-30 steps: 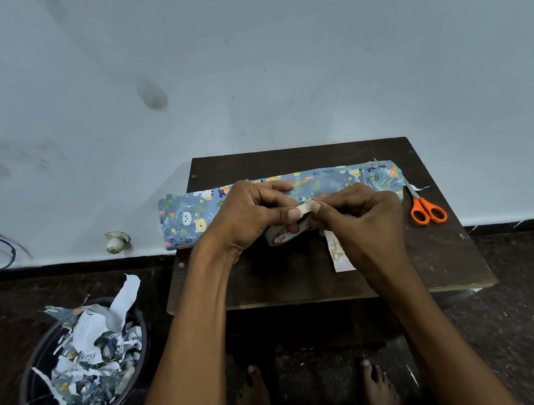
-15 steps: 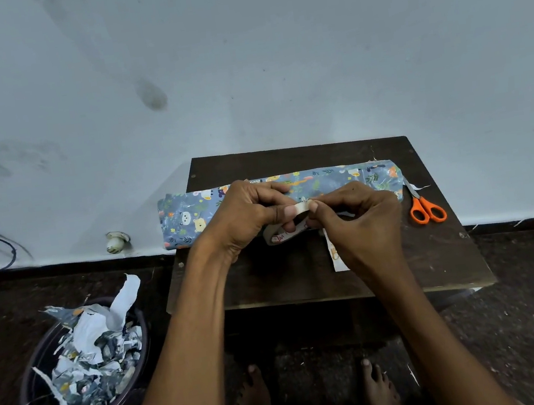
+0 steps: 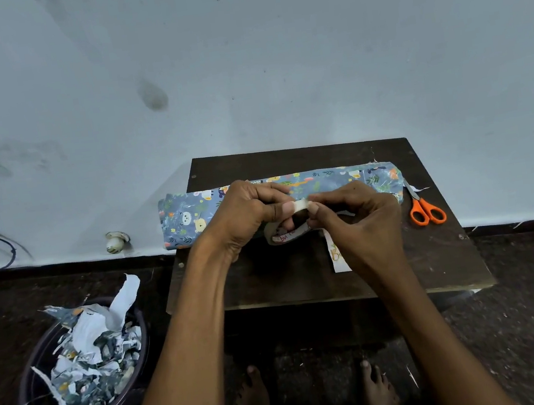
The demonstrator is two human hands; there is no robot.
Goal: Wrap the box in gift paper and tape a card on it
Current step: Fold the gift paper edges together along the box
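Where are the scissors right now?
In the head view, the orange-handled scissors lie on the right side of the dark wooden table, just off the right end of the blue patterned wrapped box.

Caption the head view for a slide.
Both hands, left hand and right hand, pull tape from roll above wrapped box.

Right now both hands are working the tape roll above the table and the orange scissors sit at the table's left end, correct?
Not quite. The head view shows the scissors at the table's right end. Both the left hand and right hand do hold the tape roll.
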